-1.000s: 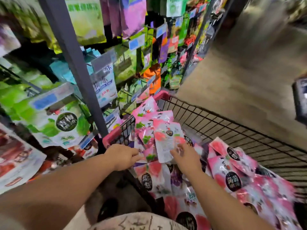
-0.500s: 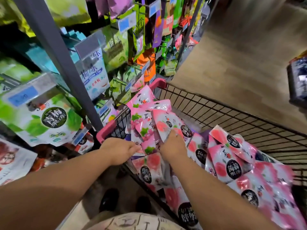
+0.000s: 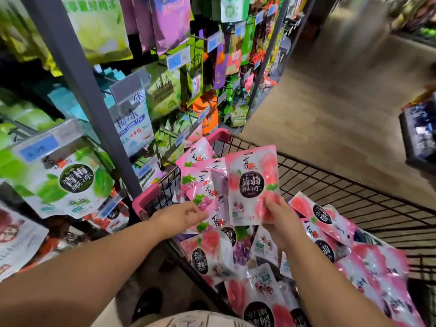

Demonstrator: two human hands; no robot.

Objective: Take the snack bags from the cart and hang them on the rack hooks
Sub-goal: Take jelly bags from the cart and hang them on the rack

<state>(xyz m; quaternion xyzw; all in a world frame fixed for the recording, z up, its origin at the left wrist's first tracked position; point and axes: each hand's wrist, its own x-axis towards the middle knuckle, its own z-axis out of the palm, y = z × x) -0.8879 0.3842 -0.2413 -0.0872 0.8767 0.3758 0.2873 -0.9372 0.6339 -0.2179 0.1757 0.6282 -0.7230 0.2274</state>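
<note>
My right hand grips the lower edge of a pink and white snack bag with a black round label and holds it upright above the cart. My left hand holds a fanned stack of pink snack bags at the cart's near left corner. The black wire cart with pink corner guards is full of several more pink bags. The rack with hooks stands to the left, its hooks loaded with green, blue and purple bags.
A grey rack upright rises just left of the cart corner. Price tags stick out on the hook ends. A green-labelled bag hangs at the lower left. Open tan floor lies beyond the cart. A dark crate sits at the right edge.
My right hand has lifted one pink bag out of the pile and turned it upright, label facing me. My left hand stays on the stack at the cart corner.
</note>
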